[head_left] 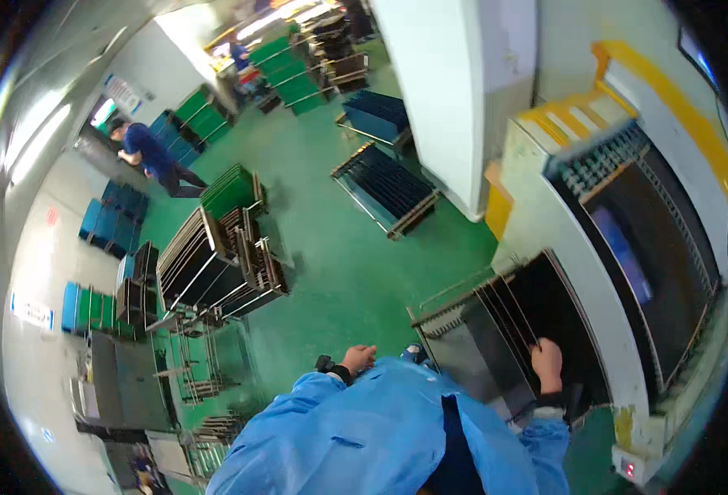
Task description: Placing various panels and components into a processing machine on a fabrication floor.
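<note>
Right hand (547, 363) out to the wearer's right, fingers drawn together in a pinch on the near end of a thin dark panel (521, 312). That panel stands on edge in a metal rack (445, 323), among others like it, just beside a tall white machine (582, 239). Left hand (359, 358) low in front of the body, well apart from the rack; fingers loosely curled, nothing visible in them, palm hidden, so cannot tell how far they close. Black band (341, 373) at that wrist; blue smock (355, 429) over both arms. Machine carries a yellow frame (673, 103) up top, a dark sloping face on its right side, and a small red-lit display (628, 469) near its foot. Green floor (339, 289) ahead. On it, a low rack of dark panels (384, 188) near the white pillar (438, 91); a taller loaded rack (219, 268) farther left. Beyond, at upper left, a co-worker (156, 158) in dark blue, near blue and green bins, too blurred for detail.
</note>
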Motion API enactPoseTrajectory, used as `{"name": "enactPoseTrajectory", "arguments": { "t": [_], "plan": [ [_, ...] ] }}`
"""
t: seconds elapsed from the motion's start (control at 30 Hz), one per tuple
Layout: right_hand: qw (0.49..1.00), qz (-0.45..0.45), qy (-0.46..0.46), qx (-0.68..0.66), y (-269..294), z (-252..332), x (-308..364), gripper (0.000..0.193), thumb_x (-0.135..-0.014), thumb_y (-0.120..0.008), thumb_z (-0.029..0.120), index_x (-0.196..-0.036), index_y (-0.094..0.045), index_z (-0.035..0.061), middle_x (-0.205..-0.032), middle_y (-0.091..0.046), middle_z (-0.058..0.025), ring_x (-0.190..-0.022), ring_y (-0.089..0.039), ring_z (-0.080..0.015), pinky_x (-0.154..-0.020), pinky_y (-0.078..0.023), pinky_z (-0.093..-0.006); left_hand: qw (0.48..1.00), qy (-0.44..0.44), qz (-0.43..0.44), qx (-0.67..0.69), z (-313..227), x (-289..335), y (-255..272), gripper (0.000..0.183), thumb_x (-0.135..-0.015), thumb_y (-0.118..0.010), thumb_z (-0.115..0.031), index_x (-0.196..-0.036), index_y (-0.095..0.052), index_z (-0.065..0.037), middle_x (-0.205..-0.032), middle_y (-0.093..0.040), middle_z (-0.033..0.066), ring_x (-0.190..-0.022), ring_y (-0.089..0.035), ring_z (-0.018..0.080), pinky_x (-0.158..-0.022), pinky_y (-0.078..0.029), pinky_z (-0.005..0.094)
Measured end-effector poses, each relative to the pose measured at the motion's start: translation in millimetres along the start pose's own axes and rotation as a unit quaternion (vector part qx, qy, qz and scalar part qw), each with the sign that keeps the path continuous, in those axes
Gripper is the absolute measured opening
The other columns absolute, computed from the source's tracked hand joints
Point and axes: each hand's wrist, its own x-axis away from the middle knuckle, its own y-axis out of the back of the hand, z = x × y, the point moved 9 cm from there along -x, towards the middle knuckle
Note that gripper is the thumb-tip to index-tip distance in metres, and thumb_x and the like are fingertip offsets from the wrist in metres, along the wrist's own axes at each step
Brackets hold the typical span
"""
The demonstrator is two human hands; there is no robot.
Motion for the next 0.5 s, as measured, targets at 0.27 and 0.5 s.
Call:
{"name": "enactPoseTrajectory", "arguments": {
  "t": [0.27, 0.5],
  "plan": [
    [0.995, -0.008, -0.067, 0.079, 12, 21, 8, 0.021, -0.079, -0.064, 0.019, -0.084, -0.064, -0.0012, -0.082, -0.063, -0.0228, -0.083, -0.059, -0.0420, -0.071, -0.046, -0.0475, 1.000, 0.024, 0.005, -0.005, -23, -15, 1, 0.034, -0.086, -0.063, -0.033, -0.093, -0.061, 0.000, -0.076, -0.062, 0.0078, -0.063, -0.058, 0.0157, -0.051, -0.046, 0.0293],
    [0.986, -0.145, -0.014, 0.087, 90, 12, 28, 0.024, -0.076, -0.066, 0.017, -0.079, -0.058, -0.0054, -0.075, -0.057, -0.0265, -0.074, -0.055, -0.0459, -0.065, -0.042, -0.0486, 0.999, -0.002, 0.039, -0.017, -33, -56, 3, 0.038, -0.084, -0.062, -0.040, -0.089, -0.064, -0.002, -0.070, -0.063, 0.0069, -0.053, -0.058, 0.0161, -0.047, -0.046, 0.0302]
  ]
}}
